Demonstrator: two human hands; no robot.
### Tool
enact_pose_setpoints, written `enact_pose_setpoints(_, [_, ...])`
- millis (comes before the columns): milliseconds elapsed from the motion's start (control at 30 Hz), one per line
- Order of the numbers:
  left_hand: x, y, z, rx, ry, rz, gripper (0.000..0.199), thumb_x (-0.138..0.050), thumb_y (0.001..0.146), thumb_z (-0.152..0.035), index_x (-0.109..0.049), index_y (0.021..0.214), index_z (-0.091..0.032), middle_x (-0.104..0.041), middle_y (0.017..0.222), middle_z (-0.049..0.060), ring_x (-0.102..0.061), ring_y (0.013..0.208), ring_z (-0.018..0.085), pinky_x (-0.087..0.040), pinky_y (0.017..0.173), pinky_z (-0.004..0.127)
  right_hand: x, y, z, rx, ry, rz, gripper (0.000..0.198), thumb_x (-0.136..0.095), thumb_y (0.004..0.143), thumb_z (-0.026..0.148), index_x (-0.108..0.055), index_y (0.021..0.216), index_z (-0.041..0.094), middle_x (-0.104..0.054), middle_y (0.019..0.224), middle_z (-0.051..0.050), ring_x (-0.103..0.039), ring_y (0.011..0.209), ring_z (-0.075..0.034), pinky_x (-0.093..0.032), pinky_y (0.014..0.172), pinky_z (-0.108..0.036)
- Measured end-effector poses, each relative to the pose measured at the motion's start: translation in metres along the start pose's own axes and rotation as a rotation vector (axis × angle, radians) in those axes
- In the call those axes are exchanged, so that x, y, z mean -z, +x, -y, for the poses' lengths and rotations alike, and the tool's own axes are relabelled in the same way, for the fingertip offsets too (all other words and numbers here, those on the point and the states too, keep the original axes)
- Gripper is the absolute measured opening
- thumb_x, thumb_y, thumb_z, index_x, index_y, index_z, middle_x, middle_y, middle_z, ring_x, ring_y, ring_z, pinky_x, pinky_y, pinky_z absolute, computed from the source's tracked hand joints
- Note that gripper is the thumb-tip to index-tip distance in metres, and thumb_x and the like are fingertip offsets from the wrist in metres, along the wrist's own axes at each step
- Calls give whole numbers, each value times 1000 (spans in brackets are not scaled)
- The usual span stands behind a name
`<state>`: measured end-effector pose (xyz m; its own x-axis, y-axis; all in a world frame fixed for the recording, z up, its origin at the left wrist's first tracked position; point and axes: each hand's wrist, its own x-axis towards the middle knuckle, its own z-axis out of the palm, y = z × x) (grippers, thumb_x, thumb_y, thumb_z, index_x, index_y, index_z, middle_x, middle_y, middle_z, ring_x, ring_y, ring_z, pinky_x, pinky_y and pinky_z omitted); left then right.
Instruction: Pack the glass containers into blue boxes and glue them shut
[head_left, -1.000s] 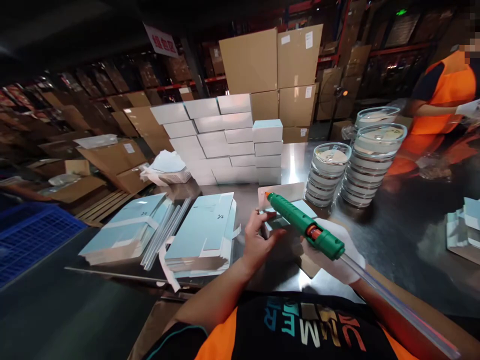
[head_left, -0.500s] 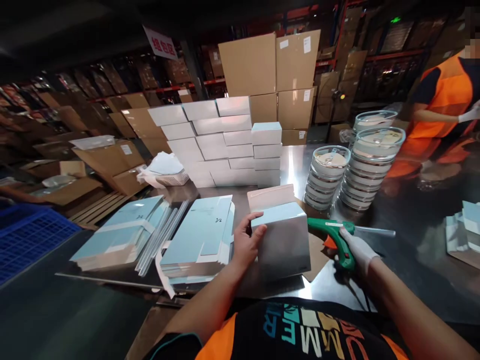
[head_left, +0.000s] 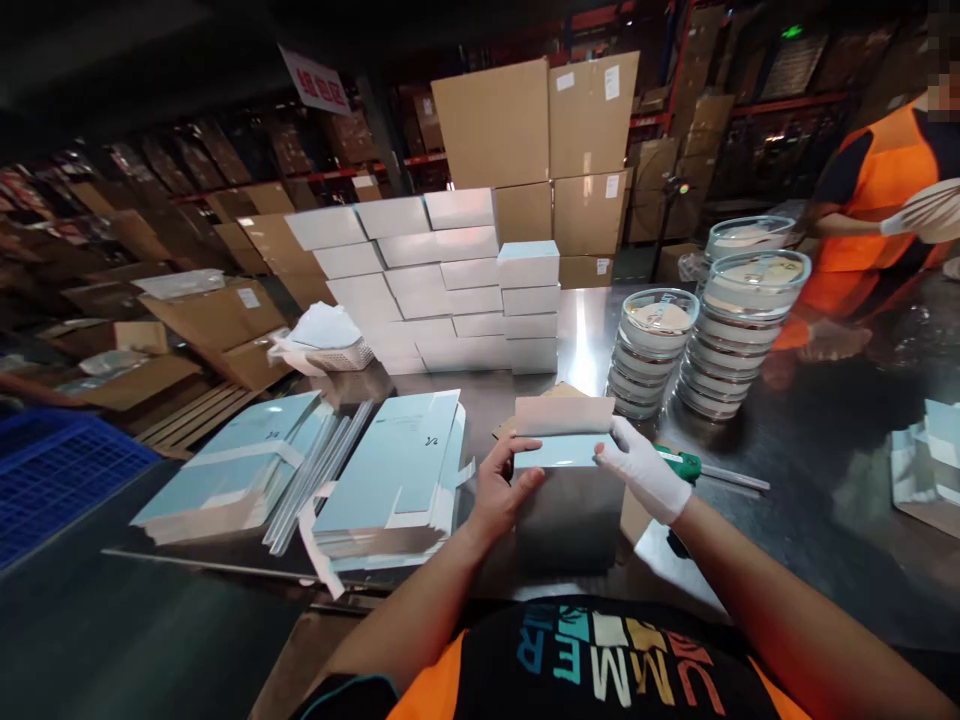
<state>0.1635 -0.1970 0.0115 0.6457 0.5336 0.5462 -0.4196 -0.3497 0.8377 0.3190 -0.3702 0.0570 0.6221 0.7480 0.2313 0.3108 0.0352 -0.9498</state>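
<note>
A light blue and grey cardboard box (head_left: 568, 520) stands on the table in front of me, its pale flap (head_left: 564, 415) raised at the far edge. My left hand (head_left: 504, 490), bare, grips the box's left side with its fingers along the top edge. In a white glove, my right hand (head_left: 649, 472) closes on the upper right corner, its thumb on the top. Behind that hand a green glue gun (head_left: 681, 464) lies on the table, partly hidden, with a clear glue stick (head_left: 735, 478) sticking out of its back. A brown cardboard piece (head_left: 506, 428) shows behind the box.
Flat blue box blanks (head_left: 394, 450) lie left, beside another strapped stack (head_left: 225, 465) and clear glue sticks (head_left: 319, 480). White boxes (head_left: 420, 290) form a wall at the back. Round clear containers (head_left: 727, 340) are stacked at right, near a co-worker in an orange vest (head_left: 877, 190).
My right hand has let go of the glue gun, now on the table, and moved left onto the box. The box has turned to face me squarely. The co-worker now holds a pale round thing.
</note>
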Motion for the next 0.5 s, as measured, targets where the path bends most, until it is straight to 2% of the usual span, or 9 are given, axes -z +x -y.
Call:
enact_pose_setpoints(100, [2, 4, 9, -112, -152, -89, 49, -92, 82, -58, -72, 109, -23, -73, 129, 12, -71, 126, 29, -54, 108, 42, 9, -7, -16, 183, -88, 37, 76, -92, 72, 56, -62, 130, 17, -65, 148, -21, -66, 133, -35, -55, 113, -50])
enact_pose_setpoints(167, [4, 9, 12, -174, -215, -96, 46, -95, 81, -51, -72, 112, -25, -76, 117, 8, -75, 117, 26, -56, 105, 41, 12, -14, -23, 286, -131, 39, 61, -92, 76, 50, -65, 122, 20, -57, 159, -21, -60, 144, -35, -50, 120, -52])
enact_pose_setpoints(233, [9, 14, 11, -211, -162, -3, 36, -93, 85, -48, -78, 107, -25, -77, 110, 8, -77, 115, 27, -57, 106, 43, 12, -20, -25, 362, -137, 51, 40, -85, 88, 48, -69, 114, 23, -59, 158, -19, -59, 147, -33, -46, 123, -55])
enact_pose_setpoints(333, [16, 19, 5, -237, -53, 126, 28, -87, 90, -52, -85, 96, -25, -79, 108, 10, -76, 119, 30, -56, 109, 49, 6, -25, -19, 428, -128, 58, 23, -76, 98, 44, -75, 115, 28, -71, 143, -15, -67, 137, -31, -50, 120, -57])
enact_pose_setpoints(400, [20, 19, 2, -248, -40, 134, 28, -85, 91, -53, -86, 95, -25, -80, 105, 10, -76, 119, 31, -57, 108, 51, 3, -25, -17, 478, -132, 35, 17, -73, 101, 37, -78, 116, 30, -75, 136, -13, -69, 132, -30, -52, 118, -56])
enact_pose_setpoints(467, [21, 18, -1, -247, -37, 139, 30, -85, 92, -54, -85, 95, -24, -80, 105, 11, -76, 120, 32, -57, 108, 53, 2, -27, -20, 492, -153, 21, 20, -71, 101, 31, -78, 119, 30, -72, 144, -12, -66, 138, -29, -49, 122, -54])
enact_pose_setpoints(500, [22, 17, -1, -237, -33, 150, 32, -84, 91, -55, -85, 97, -24, -80, 107, 12, -75, 121, 33, -56, 110, 53, 2, -29, -25, 464, -171, 14, 28, -72, 99, 31, -76, 127, 29, -66, 153, -12, -63, 143, -30, -47, 124, -54])
